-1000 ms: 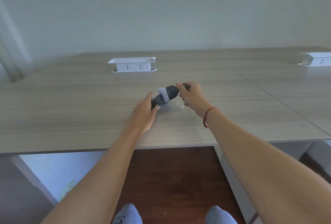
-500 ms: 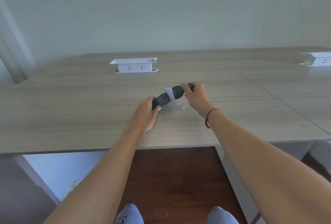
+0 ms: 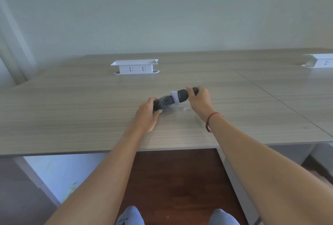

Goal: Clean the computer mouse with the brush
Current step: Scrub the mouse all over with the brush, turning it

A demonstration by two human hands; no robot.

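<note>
The computer mouse [image 3: 164, 102] sits near the middle of the wood-grain table [image 3: 72, 113], dark and glossy, tilted so that its far end rises toward the brush. Your left hand [image 3: 146, 116] grips its near end: the thumb wraps over the top left edge and the fingers [image 3: 159, 111] curl under the near side, so the mouse's body sticks out beyond your fingertips, up and to the right. Whether its underside touches the table you cannot tell from here.

Your right hand [image 3: 200, 101] is closed around the handle of the brush [image 3: 182, 95], fingers folded over the dark grip with the thumb tip showing on top. The brush lies nearly level, pointing left, and its pale bristle head presses against the raised far end of the mouse. So the mouse lies between your two hands, held at one end by the left and met at the other by the bristles, with the right fingers themselves clear of it, just past the brush's dark collar.

Just below the brush, between your hands, a small crumpled piece of clear plastic [image 3: 185, 108] lies on the table. A red cord bracelet [image 3: 210, 122] circles your right wrist.

Farther back on the table stands a white power socket box [image 3: 134, 67], well apart from the mouse, and a second white socket box [image 3: 319, 62] sits at the far right edge of the view. Under the table edge you see dark red floor [image 3: 173, 179] and the toes of your grey socks [image 3: 130, 215].
</note>
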